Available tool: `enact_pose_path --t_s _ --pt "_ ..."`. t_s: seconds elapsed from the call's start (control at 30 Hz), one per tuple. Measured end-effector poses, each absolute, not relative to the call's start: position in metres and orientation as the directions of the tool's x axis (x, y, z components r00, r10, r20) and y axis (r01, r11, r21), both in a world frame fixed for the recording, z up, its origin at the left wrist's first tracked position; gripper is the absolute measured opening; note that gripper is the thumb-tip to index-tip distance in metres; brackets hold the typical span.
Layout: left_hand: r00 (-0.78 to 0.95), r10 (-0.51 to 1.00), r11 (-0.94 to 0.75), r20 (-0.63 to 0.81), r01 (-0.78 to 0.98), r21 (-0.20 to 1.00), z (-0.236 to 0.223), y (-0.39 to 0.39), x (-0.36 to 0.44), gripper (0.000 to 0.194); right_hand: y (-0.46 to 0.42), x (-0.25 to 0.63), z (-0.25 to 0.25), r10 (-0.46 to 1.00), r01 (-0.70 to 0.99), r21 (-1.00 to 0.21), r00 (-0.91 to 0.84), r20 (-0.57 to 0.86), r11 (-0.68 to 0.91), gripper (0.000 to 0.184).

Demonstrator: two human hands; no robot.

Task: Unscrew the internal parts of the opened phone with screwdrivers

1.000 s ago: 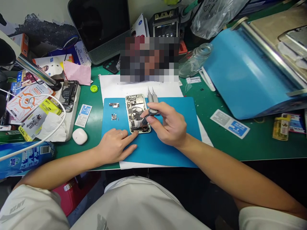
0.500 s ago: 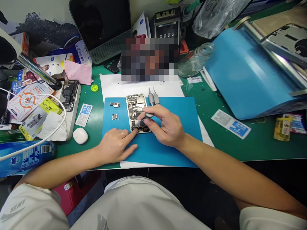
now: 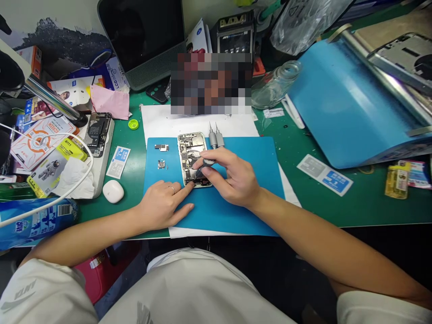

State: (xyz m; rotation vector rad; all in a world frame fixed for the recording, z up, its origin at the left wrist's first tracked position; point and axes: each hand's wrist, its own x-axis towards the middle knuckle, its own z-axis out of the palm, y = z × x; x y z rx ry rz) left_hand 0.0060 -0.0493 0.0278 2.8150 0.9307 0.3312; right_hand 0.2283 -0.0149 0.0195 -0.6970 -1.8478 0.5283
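Note:
An opened phone [image 3: 192, 154] lies on the blue mat [image 3: 256, 216], its inner parts exposed. My left hand [image 3: 164, 202] rests on the mat, its index fingertip at the phone's lower edge and its thumb apart. In my right hand [image 3: 236, 180], thumb and fingers pinch a dark screwdriver [image 3: 209, 162] over the phone's lower half. The driver's tip is too small to make out. Left of the phone are a small metal part [image 3: 162, 147] and a small circuit piece [image 3: 161, 164]. Two grey screwdrivers [image 3: 216, 138] lie just beyond my right hand, tips pointing away.
A white earbud case [image 3: 113, 191] and a printed card [image 3: 118, 162] lie left of the mat. Boxes and another opened phone [image 3: 97, 134] crowd the far left. At right are a second card [image 3: 325, 175], a glass jar [image 3: 276, 85] and a large curved blue sheet [image 3: 340, 103].
The screwdriver's angle in my right fingers has shifted very slightly. My left hand, the phone and the loose parts stay where they were.

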Motion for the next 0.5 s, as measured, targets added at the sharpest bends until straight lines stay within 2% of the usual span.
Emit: enact_pose_path --t_s 0.5 --pt "0.783 0.599 -0.795 0.165 0.559 0.233 0.0282 -0.0488 0.0057 0.047 -0.0109 0.2308 0.0223 0.572 0.313 -0.487 -0.313 0.758 0.816 0.040"
